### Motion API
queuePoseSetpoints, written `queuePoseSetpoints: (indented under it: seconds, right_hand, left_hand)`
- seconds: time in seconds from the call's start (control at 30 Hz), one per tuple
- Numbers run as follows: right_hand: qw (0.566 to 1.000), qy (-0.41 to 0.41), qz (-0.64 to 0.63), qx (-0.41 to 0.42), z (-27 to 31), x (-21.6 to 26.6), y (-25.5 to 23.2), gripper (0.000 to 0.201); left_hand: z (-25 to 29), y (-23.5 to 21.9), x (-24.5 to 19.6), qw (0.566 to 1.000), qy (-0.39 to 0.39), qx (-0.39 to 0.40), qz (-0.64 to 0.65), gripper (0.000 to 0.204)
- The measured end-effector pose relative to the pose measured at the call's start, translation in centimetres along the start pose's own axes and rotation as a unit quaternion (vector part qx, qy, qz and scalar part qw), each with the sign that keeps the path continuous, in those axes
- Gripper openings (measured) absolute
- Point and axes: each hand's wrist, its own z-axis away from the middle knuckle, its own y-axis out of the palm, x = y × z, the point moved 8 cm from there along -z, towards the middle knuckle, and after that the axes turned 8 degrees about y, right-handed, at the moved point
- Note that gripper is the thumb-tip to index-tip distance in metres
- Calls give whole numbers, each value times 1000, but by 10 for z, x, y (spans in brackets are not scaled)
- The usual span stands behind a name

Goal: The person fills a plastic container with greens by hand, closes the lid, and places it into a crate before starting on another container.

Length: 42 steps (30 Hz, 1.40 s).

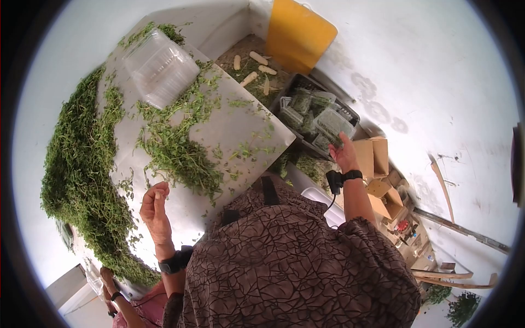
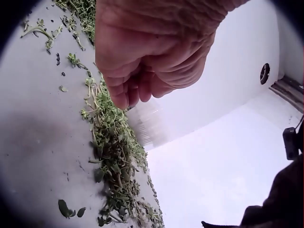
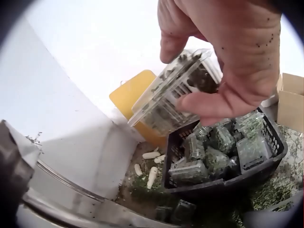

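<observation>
My right hand point(image 1: 345, 156) grips a clear plastic clamshell box point(image 3: 164, 102) with green leaves inside, thumb on one face and fingers on the other. Below it in the right wrist view stands a black crate point(image 3: 228, 183), holding several similar boxes of greens. My left hand point(image 1: 155, 216) is raised over the near edge of the table, beside a heap of leafy green stems point(image 1: 183, 156). Its fingers are curled in toward the palm in the left wrist view, and nothing shows between them. Stacked empty clear containers point(image 1: 161, 68) sit on the table point(image 1: 243, 128).
A long mound of greens point(image 1: 82, 164) covers the table's left side. Another person's arm point(image 1: 123, 309) reaches in at lower left. A yellow panel point(image 1: 301, 35) leans on the wall behind the crate. Pale root-like pieces point(image 1: 258, 58) lie on the floor; cardboard boxes point(image 1: 377, 156) stand at right.
</observation>
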Motion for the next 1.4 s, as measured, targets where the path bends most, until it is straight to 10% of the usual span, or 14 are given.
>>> queuePoseSetpoints:
  seconds: [0.6, 1.1, 1.17, 1.4]
  right_hand:
    - [945, 36, 326, -18, -3, -52, 20, 32]
    - [834, -269, 475, 84, 85, 71, 160, 20]
    - [651, -493, 571, 85, 128, 87, 205, 18]
    - [462, -592, 630, 196, 247, 3, 293, 36]
  left_hand:
    - [25, -26, 19, 996, -10, -87, -33, 16]
    - [47, -38, 0, 952, 109, -159, -239, 8]
    - [51, -39, -6, 944, 117, -170, -258, 7]
    - [70, -43, 9, 945, 105, -180, -253, 6]
